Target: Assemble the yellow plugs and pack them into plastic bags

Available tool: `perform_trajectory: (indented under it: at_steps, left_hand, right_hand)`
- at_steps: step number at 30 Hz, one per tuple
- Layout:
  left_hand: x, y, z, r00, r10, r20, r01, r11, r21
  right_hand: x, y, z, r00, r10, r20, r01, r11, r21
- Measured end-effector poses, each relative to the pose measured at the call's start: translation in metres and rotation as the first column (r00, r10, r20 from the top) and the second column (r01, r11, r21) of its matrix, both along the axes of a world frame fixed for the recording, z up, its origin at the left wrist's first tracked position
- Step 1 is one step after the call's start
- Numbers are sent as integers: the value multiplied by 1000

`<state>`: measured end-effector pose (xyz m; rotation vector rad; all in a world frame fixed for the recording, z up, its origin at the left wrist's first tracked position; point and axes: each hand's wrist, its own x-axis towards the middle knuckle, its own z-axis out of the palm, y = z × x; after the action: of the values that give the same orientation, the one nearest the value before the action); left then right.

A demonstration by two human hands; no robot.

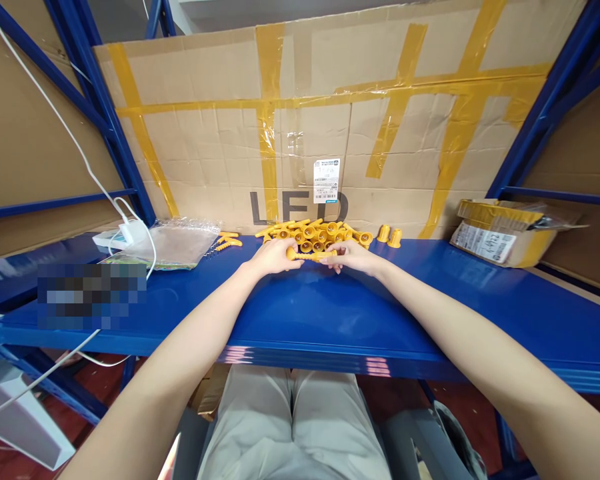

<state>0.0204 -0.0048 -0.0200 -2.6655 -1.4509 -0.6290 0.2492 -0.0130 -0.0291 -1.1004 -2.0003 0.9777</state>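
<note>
My left hand [279,256] and my right hand [351,257] meet over the blue shelf, just in front of a pile of yellow parts. Between them lies a slim yellow plastic piece [310,255] with a rounded end toward my left fingers. The fingers of both hands are closed on it, one hand at each end; its exact kind is too small to make out. Behind the hands is the pile of hollow yellow cup-shaped parts [322,236], mixed with thin yellow sticks. To the right, two yellow cup-shaped parts [389,236] stand apart from the pile.
Small yellow handle-like pieces [229,241] lie left of the pile, beside a clear plastic bag [183,241]. A white plug with cable [131,232] and a blurred dark object [91,295] are farther left. An open cardboard box [503,233] stands right. Taped cardboard [205,153] backs the blue shelf [310,313].
</note>
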Motion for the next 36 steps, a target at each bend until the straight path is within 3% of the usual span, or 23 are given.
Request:
perform_trajectory:
  at_steps: [9, 17, 28, 36]
  left_hand:
    - [1, -3, 2, 1000, 9, -19, -8, 998, 69]
    - [5, -10, 6, 1000, -10, -17, 12, 995, 99]
    - [5, -11, 4, 999, -37, 23, 33, 992, 121]
    - [7, -14, 7, 999, 8, -37, -2, 987, 162]
  right_hand:
    - [-4, 1, -7, 976, 21, -218, -54, 988, -146]
    - [-7, 2, -7, 940, -103, -325, -48, 905, -424]
    - [-8, 0, -4, 916, -106, -387, -115, 856, -505]
    - [-7, 4, -8, 920, -97, -381, -136, 830, -541]
